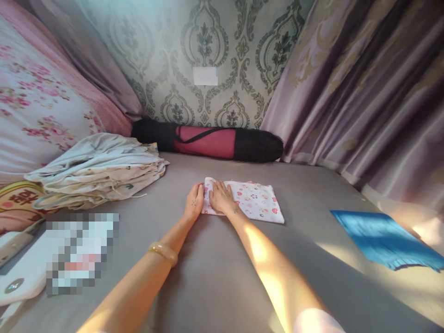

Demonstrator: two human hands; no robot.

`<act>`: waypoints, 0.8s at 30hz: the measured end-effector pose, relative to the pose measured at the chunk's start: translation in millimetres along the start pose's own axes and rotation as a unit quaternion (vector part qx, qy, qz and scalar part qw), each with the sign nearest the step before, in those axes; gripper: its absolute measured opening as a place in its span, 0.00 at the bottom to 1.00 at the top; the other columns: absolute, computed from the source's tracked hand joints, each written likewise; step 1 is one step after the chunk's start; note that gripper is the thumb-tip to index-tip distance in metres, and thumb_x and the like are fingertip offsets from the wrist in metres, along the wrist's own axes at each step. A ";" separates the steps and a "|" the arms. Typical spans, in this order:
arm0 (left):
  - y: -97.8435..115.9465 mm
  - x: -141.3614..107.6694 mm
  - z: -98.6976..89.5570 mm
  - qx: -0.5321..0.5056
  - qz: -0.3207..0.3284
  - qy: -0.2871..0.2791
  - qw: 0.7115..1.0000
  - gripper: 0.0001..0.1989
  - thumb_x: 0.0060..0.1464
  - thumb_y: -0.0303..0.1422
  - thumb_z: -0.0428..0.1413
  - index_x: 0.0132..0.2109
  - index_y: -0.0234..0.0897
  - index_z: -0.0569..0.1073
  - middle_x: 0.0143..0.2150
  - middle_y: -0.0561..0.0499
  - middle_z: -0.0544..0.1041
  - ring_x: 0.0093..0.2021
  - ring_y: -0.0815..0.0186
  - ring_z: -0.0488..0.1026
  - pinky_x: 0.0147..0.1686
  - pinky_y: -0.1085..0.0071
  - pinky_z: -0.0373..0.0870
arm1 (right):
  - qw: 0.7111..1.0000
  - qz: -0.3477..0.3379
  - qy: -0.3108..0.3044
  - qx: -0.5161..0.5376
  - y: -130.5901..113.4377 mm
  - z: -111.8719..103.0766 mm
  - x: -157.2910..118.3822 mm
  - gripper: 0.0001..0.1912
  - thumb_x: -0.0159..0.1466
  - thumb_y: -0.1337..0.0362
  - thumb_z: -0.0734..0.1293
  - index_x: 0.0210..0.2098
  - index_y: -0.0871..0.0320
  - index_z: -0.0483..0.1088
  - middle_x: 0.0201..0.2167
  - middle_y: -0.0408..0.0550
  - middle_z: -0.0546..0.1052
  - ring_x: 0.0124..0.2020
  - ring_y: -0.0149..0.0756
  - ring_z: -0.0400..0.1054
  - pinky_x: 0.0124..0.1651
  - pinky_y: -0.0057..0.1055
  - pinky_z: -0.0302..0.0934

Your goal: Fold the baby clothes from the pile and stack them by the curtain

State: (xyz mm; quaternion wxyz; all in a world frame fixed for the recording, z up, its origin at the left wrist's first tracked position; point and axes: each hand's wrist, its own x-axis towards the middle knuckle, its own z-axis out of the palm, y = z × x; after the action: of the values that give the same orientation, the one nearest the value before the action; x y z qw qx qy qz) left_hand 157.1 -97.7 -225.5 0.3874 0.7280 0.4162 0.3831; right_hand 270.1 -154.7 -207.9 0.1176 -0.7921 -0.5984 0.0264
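A white cloth (255,200) printed with pink hearts and small figures lies folded into a flat rectangle on the grey sheet. My right hand (222,198) rests palm down on its left part, with the fingers stretched out. At the cloth's left edge is my left hand (194,200), its fingers close together and seeming to grip the folded edge; the fingertips are partly hidden. A pale bangle (163,253) circles my left wrist.
Behind the cloth, a black and dark red roll bag (204,141) lies along the patterned wall. Crumpled pale fabric (104,169) is heaped at left, near a white device (27,273) and a pixelated item (81,252). A folded blue cloth (385,236) lies at right, below the curtains (333,83).
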 end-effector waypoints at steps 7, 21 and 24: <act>-1.2 0.1 0.7 -0.038 -0.003 0.034 0.999 0.21 0.64 0.41 0.39 0.49 0.35 0.72 0.51 0.41 0.76 0.54 0.59 0.70 0.57 0.61 0.63 | 0.999 -0.036 -0.028 -0.001 -22.3 5.1 22.3 0.30 0.71 0.61 0.48 0.68 0.70 0.51 0.70 0.59 0.52 0.71 0.44 0.41 0.69 0.46 0.33; 3.8 -2.7 -4.7 -0.017 -0.007 0.026 0.999 0.25 0.64 0.41 0.36 0.52 0.32 0.71 0.56 0.38 0.73 0.58 0.57 0.68 0.61 0.60 0.61 | 0.999 -0.044 -0.028 0.004 -34.1 11.4 -8.5 0.32 0.70 0.61 0.49 0.69 0.73 0.47 0.71 0.60 0.48 0.72 0.46 0.34 0.70 0.48 0.26; 2.4 -2.4 -4.6 -0.001 -0.001 0.013 1.000 0.26 0.65 0.42 0.36 0.54 0.31 0.70 0.57 0.38 0.73 0.59 0.57 0.68 0.61 0.59 0.61 | 0.997 -0.054 -0.037 0.028 -30.9 8.8 -11.6 0.32 0.71 0.60 0.47 0.69 0.72 0.48 0.71 0.58 0.48 0.72 0.45 0.35 0.70 0.46 0.28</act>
State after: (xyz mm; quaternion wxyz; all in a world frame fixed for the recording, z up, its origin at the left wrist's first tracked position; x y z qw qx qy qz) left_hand 152.9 -99.6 -222.1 0.3833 0.7219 0.4219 0.3925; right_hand 236.2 -156.4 -210.9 0.1185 -0.7534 -0.6435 0.0660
